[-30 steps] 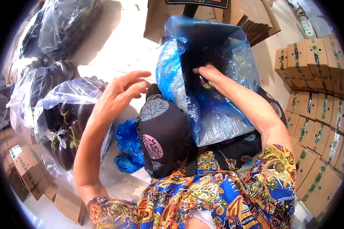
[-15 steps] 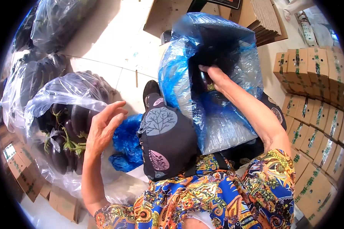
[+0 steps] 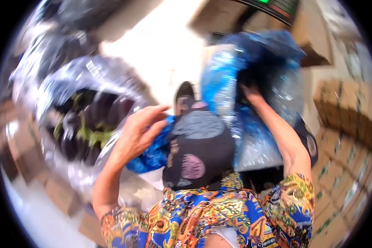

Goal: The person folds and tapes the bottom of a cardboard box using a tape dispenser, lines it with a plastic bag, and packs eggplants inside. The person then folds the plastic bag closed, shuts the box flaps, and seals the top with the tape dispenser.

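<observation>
Your right hand (image 3: 252,95) reaches down inside the blue bag (image 3: 220,80).
Its grip is too dark to tell; your left hand (image 3: 141,131) hovers empty, loosely spread, beside the clear bag (image 3: 64,89) of eggplants (image 3: 79,151).

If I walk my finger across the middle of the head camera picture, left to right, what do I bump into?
Brown cardboard boxes → eggplants → left hand → knee in dark patterned cloth → open blue plastic bag → stacked taped cartons.
</observation>
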The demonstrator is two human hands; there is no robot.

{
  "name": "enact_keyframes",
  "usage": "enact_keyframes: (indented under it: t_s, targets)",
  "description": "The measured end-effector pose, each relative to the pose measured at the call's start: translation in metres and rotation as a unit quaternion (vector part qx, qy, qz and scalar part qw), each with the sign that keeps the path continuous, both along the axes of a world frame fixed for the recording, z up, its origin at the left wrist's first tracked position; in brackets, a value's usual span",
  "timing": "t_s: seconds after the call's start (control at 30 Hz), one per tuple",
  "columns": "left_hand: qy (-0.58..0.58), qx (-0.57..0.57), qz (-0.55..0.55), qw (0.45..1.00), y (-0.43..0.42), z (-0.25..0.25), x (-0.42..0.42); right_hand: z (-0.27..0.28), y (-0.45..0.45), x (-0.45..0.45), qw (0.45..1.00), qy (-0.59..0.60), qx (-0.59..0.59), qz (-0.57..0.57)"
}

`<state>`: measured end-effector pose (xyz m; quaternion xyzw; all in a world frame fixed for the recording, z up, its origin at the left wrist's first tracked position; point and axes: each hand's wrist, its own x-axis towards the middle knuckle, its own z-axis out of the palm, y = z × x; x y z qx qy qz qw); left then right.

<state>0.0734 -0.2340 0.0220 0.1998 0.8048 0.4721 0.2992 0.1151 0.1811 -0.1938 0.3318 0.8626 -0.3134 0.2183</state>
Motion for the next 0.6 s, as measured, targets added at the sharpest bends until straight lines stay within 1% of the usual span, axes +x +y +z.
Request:
enact_keyframes:
  t_s: [0.03, 0.07, 0.1, 0.13, 0.17, 0.2, 0.23, 0.27, 0.3, 0.33, 0.37, 0.4, 0.47, 0.53, 0.57, 0.6]
  targets:
    - [0.017, 0.016, 0.016, 1.000, -0.003, -0.001, 0.007, 0.002, 0.004, -0.005, 0.998, -0.022, -0.058, -0.005]
    - [0.039, 0.017, 0.007, 0.999, -0.011, 0.006, 0.009, -0.064, 0.039, 0.006, 0.993, -0.013, 0.064, 0.097]
    - [0.098, 0.017, 0.004, 0.995, -0.023, 0.002, 0.014, -0.063, 0.048, 0.006, 0.991, -0.022, 0.069, 0.112]
    - [0.075, 0.013, 0.045, 0.996, -0.034, 0.006, 0.021, -0.063, 0.056, 0.006, 0.989, -0.031, 0.073, 0.127]
    - [0.081, 0.006, 0.081, 0.993, -0.048, 0.011, 0.025, -0.062, 0.064, 0.005, 0.986, -0.040, 0.078, 0.142]
    - [0.085, -0.003, 0.110, 0.990, -0.058, 0.019, 0.025, -0.073, 0.067, 0.018, 0.990, 0.008, 0.073, 0.121]
    - [0.084, -0.027, 0.145, 0.985, -0.073, 0.021, 0.030, -0.135, 0.107, 0.036, 0.878, -0.135, 0.231, 0.397]
    - [0.043, -0.032, 0.193, 0.980, -0.084, 0.029, 0.033, -0.193, 0.143, 0.053, 0.659, -0.174, 0.362, 0.636]
    - [0.026, -0.034, 0.234, 0.971, -0.096, 0.033, 0.036, -0.198, 0.152, 0.053, 0.778, -0.114, 0.304, 0.537]
    - [0.012, -0.033, 0.274, 0.961, -0.109, 0.034, 0.040, -0.228, 0.173, 0.052, 0.874, -0.052, 0.234, 0.423]
    - [0.024, -0.017, 0.313, 0.949, -0.122, 0.034, 0.046, -0.252, 0.186, 0.053, 0.849, -0.006, 0.251, 0.465]
    - [0.067, -0.064, 0.323, 0.942, -0.135, 0.040, 0.046, -0.292, 0.212, 0.057, 0.820, 0.042, 0.272, 0.503]
    - [0.082, -0.084, 0.373, 0.920, -0.168, 0.036, 0.045, -0.285, 0.214, 0.043, 0.789, -0.016, 0.290, 0.541]
    - [0.131, -0.121, 0.397, 0.900, -0.191, 0.033, 0.038, -0.211, 0.188, 0.031, 0.780, -0.001, 0.257, 0.570]
    - [0.118, -0.134, 0.408, 0.895, -0.192, 0.038, 0.033, -0.172, 0.175, 0.024, 0.775, 0.007, 0.241, 0.584]
    - [0.112, -0.109, 0.396, 0.905, -0.191, 0.033, 0.028, -0.130, 0.147, 0.016, 0.798, -0.033, 0.242, 0.551]
